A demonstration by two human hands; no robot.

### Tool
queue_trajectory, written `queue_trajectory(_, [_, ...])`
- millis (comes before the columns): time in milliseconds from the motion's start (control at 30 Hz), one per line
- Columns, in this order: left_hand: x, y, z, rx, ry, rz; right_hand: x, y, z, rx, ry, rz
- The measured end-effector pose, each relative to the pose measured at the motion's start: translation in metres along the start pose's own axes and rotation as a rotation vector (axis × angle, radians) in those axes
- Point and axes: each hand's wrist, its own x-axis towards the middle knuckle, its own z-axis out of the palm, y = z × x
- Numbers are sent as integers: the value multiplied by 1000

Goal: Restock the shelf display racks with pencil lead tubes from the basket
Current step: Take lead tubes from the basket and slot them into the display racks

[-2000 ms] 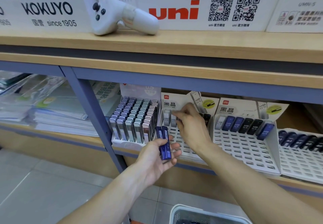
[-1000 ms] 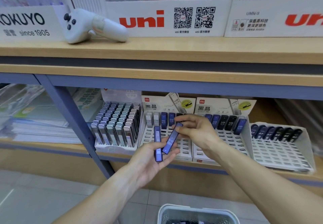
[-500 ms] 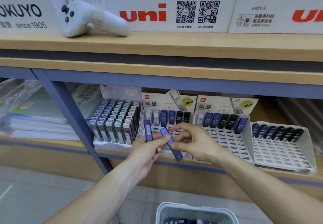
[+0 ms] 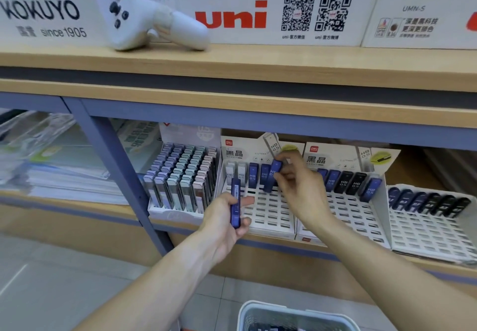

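My left hand (image 4: 227, 217) holds one blue pencil lead tube (image 4: 235, 201) upright in front of the white slotted display rack (image 4: 268, 214). My right hand (image 4: 299, 188) pinches a second blue tube (image 4: 273, 176) and holds it at the rack's back row, beside the grey and blue tubes (image 4: 251, 174) standing there. The white basket (image 4: 296, 315) sits on the floor below, with more tubes inside.
A second rack (image 4: 356, 214) with blue and black tubes stands to the right, a third (image 4: 428, 227) further right. A full tray of pastel lead cases (image 4: 180, 176) is to the left. A white controller (image 4: 154, 23) lies on the upper shelf. A blue shelf post (image 4: 116, 165) stands left.
My right hand took one blue tube from my left hand and carried it up to the rack's back row. The left hand now holds a single tube.
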Motion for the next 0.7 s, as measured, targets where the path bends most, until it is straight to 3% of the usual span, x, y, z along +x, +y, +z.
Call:
queue_trajectory(433, [-1, 0, -8, 99, -17, 29, 0, 9, 24, -181, -27, -139])
queue_trajectory(700, [-1, -1, -9, 155, -22, 92, 5, 11, 26, -416, 5, -184])
